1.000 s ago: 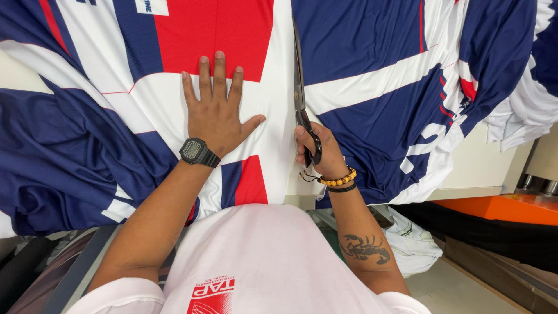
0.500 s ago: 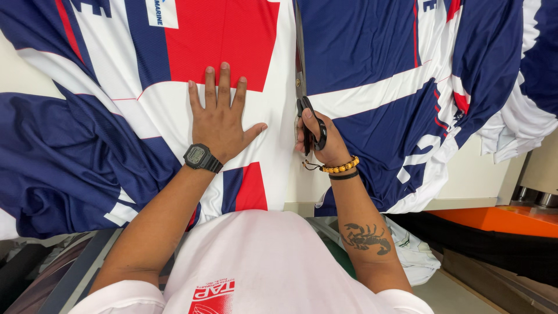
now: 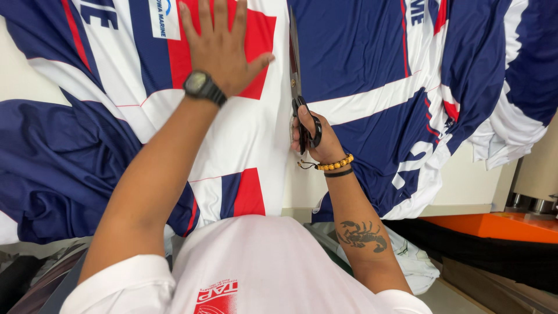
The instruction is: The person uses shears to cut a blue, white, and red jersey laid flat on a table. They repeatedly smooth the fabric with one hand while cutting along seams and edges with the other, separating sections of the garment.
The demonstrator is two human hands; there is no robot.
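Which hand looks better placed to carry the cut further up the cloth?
The right hand. Its fingers are in the loops of the black scissors, whose blades point up along the slit in the printed fabric. The left hand lies flat on the red patch, holding the cloth down.

Black-handled scissors (image 3: 297, 99) stand blades-forward in the cut of the navy, white and red printed fabric (image 3: 244, 145) (spread flat).

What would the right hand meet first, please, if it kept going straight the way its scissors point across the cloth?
Judging by the blades' line, the right hand with the black-handled scissors would meet only more of the printed navy, white and red fabric, up to the picture's top edge. Nothing else shows in that path.
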